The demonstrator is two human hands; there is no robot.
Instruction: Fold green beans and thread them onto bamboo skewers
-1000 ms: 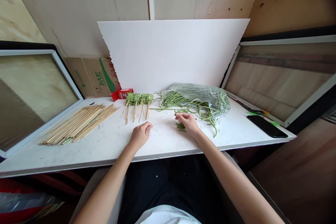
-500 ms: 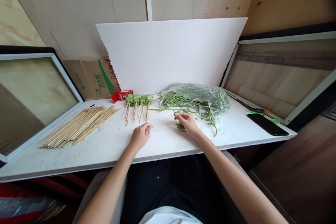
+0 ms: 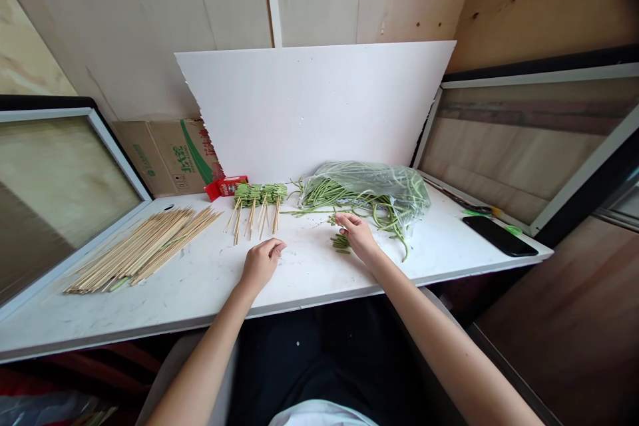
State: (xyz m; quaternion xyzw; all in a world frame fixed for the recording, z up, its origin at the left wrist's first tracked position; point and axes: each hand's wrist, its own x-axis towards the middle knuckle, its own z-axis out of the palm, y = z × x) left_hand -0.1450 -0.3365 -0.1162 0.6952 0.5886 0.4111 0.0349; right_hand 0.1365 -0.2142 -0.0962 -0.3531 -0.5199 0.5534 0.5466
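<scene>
My left hand [image 3: 261, 262] rests low over the white table [image 3: 299, 273], thumb and fingers pressed together; anything inside them is hidden. Farther right, my right hand [image 3: 357, 233] pinches a thin bamboo skewer, which shows only faintly at the fingertips. Just below that hand lies a small pile of cut green bean pieces [image 3: 341, 243]. Behind it, long green beans [image 3: 327, 194] spill from a clear plastic bag [image 3: 369, 175]. Skewered bean bundles [image 3: 259, 194] stand in a row beyond my left hand, their bare sticks pointing toward me.
Many loose bamboo skewers [image 3: 134, 249] lie at the left. A red packet [image 3: 227, 186] and a cardboard box [image 3: 174, 156] stand behind. A white board [image 3: 314, 110] leans at the back. At the right lie a black phone [image 3: 499, 235] and scissors [image 3: 464, 203].
My right hand has shifted slightly right and away from me, and the skewer at its fingertips shows less clearly. The left hand stays curled. The whole view has shifted a little.
</scene>
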